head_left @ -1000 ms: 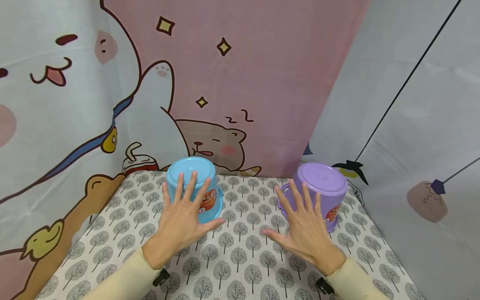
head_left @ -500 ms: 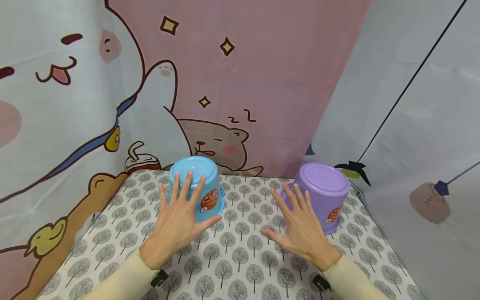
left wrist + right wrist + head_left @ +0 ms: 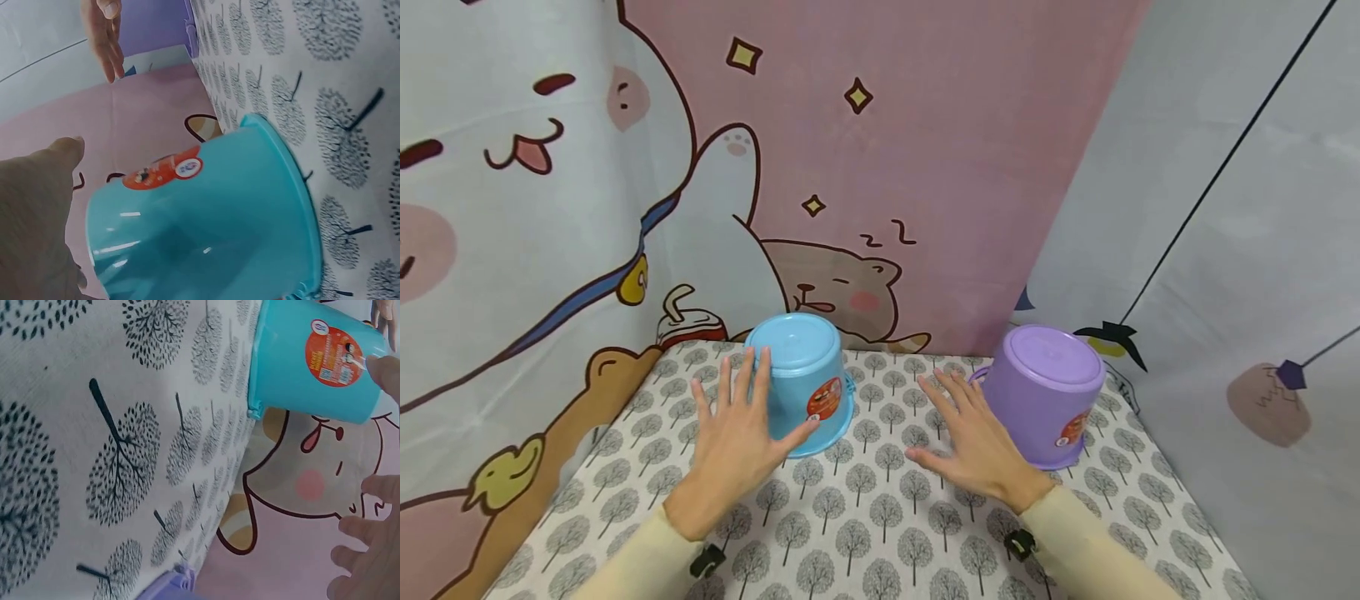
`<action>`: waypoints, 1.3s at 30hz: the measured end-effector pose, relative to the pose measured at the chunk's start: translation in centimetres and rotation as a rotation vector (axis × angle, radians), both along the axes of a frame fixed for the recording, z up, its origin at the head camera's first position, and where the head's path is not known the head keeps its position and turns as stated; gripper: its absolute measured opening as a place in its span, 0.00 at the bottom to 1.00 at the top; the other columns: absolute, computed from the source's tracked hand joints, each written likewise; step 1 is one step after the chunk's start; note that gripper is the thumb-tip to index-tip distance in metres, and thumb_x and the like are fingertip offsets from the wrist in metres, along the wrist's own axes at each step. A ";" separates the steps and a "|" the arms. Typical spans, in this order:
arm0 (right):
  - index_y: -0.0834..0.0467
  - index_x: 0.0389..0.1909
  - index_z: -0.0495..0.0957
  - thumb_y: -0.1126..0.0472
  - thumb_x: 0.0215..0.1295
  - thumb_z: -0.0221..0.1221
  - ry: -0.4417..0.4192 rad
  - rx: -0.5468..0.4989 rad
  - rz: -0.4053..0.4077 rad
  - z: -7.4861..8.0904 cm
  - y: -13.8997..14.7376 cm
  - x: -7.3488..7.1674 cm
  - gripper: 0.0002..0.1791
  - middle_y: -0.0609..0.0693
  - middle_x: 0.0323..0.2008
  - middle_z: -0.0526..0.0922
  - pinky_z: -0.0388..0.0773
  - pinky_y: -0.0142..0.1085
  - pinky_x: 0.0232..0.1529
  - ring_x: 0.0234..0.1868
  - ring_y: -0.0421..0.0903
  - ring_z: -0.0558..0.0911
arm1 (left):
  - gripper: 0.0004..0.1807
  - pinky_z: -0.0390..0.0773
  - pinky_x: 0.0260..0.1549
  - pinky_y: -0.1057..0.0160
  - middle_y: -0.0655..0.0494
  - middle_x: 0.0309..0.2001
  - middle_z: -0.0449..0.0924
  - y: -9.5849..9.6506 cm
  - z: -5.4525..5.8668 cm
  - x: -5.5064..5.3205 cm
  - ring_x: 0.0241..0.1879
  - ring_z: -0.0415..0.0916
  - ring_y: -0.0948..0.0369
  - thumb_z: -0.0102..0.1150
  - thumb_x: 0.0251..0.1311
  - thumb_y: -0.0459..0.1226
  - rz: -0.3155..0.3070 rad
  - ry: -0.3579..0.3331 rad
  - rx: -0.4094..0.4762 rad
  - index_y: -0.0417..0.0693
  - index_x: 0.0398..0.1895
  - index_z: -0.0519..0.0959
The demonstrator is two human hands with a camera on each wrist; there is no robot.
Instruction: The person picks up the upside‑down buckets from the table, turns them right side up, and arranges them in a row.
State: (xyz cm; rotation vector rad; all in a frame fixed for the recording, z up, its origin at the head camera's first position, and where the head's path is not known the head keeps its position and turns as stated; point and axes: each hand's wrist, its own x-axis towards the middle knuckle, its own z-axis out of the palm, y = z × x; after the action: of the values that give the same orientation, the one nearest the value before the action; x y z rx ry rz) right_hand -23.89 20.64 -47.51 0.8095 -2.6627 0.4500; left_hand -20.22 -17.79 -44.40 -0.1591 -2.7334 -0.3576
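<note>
Upside down on the patterned cloth stands a blue bucket (image 3: 805, 392), its base up and a red label on its side. My left hand (image 3: 737, 437) is in front of its left side, fingers spread and holding nothing; part of the bucket is hidden behind it. To the right a purple bucket (image 3: 1045, 396), also upside down, shows a red label and a handle at its left. My right hand (image 3: 973, 442) is in front and left of it, fingers extended, nothing held. In the left wrist view the blue bucket (image 3: 212, 219) lies close beside the hand.
A tree-print cloth (image 3: 880, 517) covers the table. Behind it hangs a pink cartoon curtain (image 3: 955, 167), with a pale curtain (image 3: 1225, 250) along the right side. Each wrist wears a black strap.
Both hands have shifted left and away from the fronts of the buckets, uncovering more of each one. The buckets stay in place; the head view has turned slightly.
</note>
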 end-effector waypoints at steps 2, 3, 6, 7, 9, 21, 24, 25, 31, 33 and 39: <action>0.45 0.97 0.56 0.22 0.72 0.68 -0.035 -0.005 0.010 -0.3 -0.3 -0.3 0.61 0.60 0.95 0.59 0.53 0.75 0.94 0.95 0.69 0.57 | 0.75 0.36 0.86 0.10 0.35 0.97 0.45 -0.3 -0.2 0.0 0.94 0.41 0.25 0.62 0.70 0.81 0.013 -0.006 0.013 0.47 0.99 0.38; 0.44 0.97 0.56 0.22 0.72 0.68 -0.042 -0.006 0.014 -0.4 -0.4 -0.4 0.61 0.60 0.95 0.59 0.55 0.75 0.93 0.95 0.69 0.57 | 0.76 0.36 0.86 0.09 0.35 0.97 0.44 -0.4 -0.4 -0.1 0.94 0.41 0.25 0.62 0.70 0.81 0.017 -0.010 0.018 0.46 0.99 0.37; 0.40 0.97 0.53 0.22 0.72 0.68 -0.058 -0.006 0.029 -0.8 -0.8 -1.0 0.61 0.59 0.95 0.59 0.58 0.77 0.91 0.95 0.69 0.60 | 0.78 0.37 0.86 0.09 0.35 0.97 0.42 -1.0 -1.0 -0.2 0.94 0.42 0.24 0.60 0.69 0.82 0.034 -0.027 0.028 0.44 0.99 0.33; 0.39 0.98 0.52 0.22 0.72 0.68 -0.063 -0.006 0.036 -0.8 -1.0 -1.1 0.61 0.58 0.95 0.58 0.58 0.78 0.91 0.95 0.68 0.59 | 0.79 0.36 0.86 0.09 0.34 0.97 0.41 -1.2 -1.2 -0.2 0.93 0.42 0.24 0.59 0.70 0.83 0.038 -0.036 0.032 0.43 0.98 0.31; 0.37 0.98 0.50 0.22 0.72 0.68 -0.067 -0.006 0.050 -0.9 -1.3 -1.6 0.62 0.57 0.96 0.57 0.59 0.79 0.90 0.95 0.68 0.60 | 0.79 0.36 0.86 0.10 0.34 0.96 0.39 -1.7 -1.6 -0.3 0.93 0.41 0.24 0.56 0.70 0.84 0.047 -0.063 0.036 0.43 0.97 0.27; 0.41 0.98 0.52 0.20 0.73 0.67 -0.153 0.035 0.125 -1.6 -3.6 -4.4 0.63 0.56 0.96 0.57 0.69 0.79 0.85 0.93 0.69 0.64 | 0.81 0.29 0.82 0.07 0.25 0.94 0.41 -4.3 -3.9 -0.5 0.91 0.39 0.17 0.60 0.67 0.84 0.062 -0.270 0.142 0.38 0.97 0.34; 0.38 0.98 0.49 0.18 0.73 0.66 -0.192 0.064 0.122 -1.7 -4.1 -5.1 0.63 0.53 0.97 0.55 0.67 0.79 0.86 0.94 0.68 0.62 | 0.82 0.29 0.81 0.06 0.24 0.94 0.39 -4.8 -4.3 -0.8 0.90 0.38 0.16 0.60 0.67 0.84 0.057 -0.332 0.158 0.36 0.97 0.33; 0.37 0.98 0.48 0.18 0.73 0.66 -0.208 0.070 0.122 -1.7 -4.3 -5.3 0.63 0.52 0.97 0.53 0.66 0.79 0.87 0.94 0.68 0.61 | 0.82 0.29 0.80 0.05 0.23 0.94 0.39 -5.0 -4.4 -0.9 0.90 0.37 0.16 0.61 0.67 0.84 0.055 -0.347 0.163 0.35 0.97 0.34; 0.33 0.98 0.48 0.24 0.71 0.73 -0.305 0.033 0.115 -1.8 -5.1 -6.5 0.64 0.49 0.98 0.52 0.66 0.80 0.86 0.95 0.66 0.60 | 0.84 0.28 0.81 0.05 0.26 0.95 0.36 -5.8 -5.3 -1.2 0.90 0.36 0.15 0.64 0.65 0.83 0.048 -0.424 0.191 0.36 0.97 0.32; 0.32 0.98 0.48 0.26 0.70 0.75 -0.336 0.012 0.113 -1.9 -5.3 -6.9 0.65 0.49 0.98 0.52 0.66 0.79 0.87 0.95 0.65 0.60 | 0.84 0.29 0.81 0.05 0.26 0.95 0.37 -6.0 -5.7 -1.3 0.90 0.37 0.15 0.65 0.65 0.83 0.047 -0.442 0.190 0.36 0.97 0.31; 0.33 0.98 0.48 0.26 0.66 0.79 -0.391 0.009 0.127 -2.3 -5.9 -8.5 0.68 0.47 0.98 0.51 0.63 0.74 0.91 0.97 0.60 0.57 | 0.86 0.33 0.81 0.04 0.23 0.93 0.46 -6.4 -6.2 -1.8 0.89 0.42 0.14 0.70 0.62 0.81 0.051 -0.461 0.185 0.36 0.97 0.34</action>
State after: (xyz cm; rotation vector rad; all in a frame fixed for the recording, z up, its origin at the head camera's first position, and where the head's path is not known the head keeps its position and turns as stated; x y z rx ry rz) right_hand -32.38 14.73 -49.85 0.9846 -2.9778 0.6924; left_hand -21.98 -24.15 -50.61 0.0507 -3.1224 -0.7060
